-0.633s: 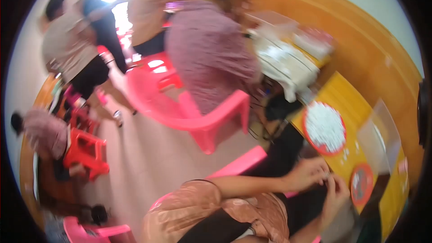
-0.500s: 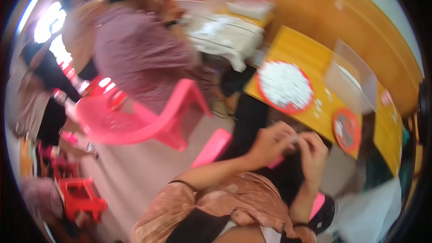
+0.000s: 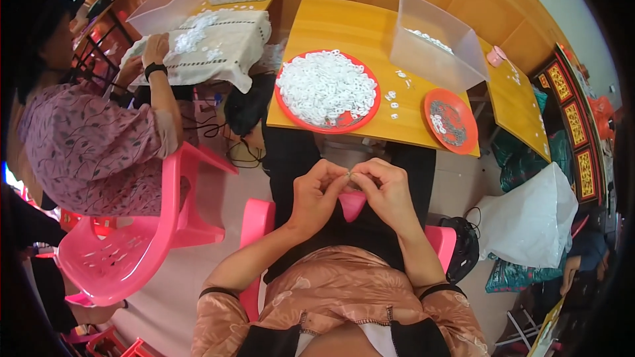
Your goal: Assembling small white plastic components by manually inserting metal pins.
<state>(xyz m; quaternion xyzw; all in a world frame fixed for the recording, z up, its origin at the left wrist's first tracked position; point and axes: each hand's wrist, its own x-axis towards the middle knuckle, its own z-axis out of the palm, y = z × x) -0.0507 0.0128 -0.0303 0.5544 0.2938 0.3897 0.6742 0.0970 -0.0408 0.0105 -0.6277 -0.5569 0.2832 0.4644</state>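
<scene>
Above my lap, my left hand (image 3: 316,193) and my right hand (image 3: 385,192) meet fingertip to fingertip. Both pinch at one spot, on something too small to make out. Beyond them on the yellow table (image 3: 331,23), a large red plate (image 3: 324,129) carries a heap of small white ring-like pieces (image 3: 325,86). To its right sits a smaller orange-red plate (image 3: 471,131) holding small grey metal bits (image 3: 454,119) and a few white pieces. Several loose white pieces (image 3: 393,96) lie between the two plates.
A clear plastic bin (image 3: 430,66) stands behind the smaller plate. At left, a person (image 3: 99,145) works at a cloth-covered table (image 3: 231,43), near a pink chair (image 3: 109,258). A white sack (image 3: 529,215) and a black bag (image 3: 463,248) rest on the floor at right.
My view has swung to the right and levelled, so the tables and my hands appear further left. Both hands remain pinched together. The picture is sharper now.
</scene>
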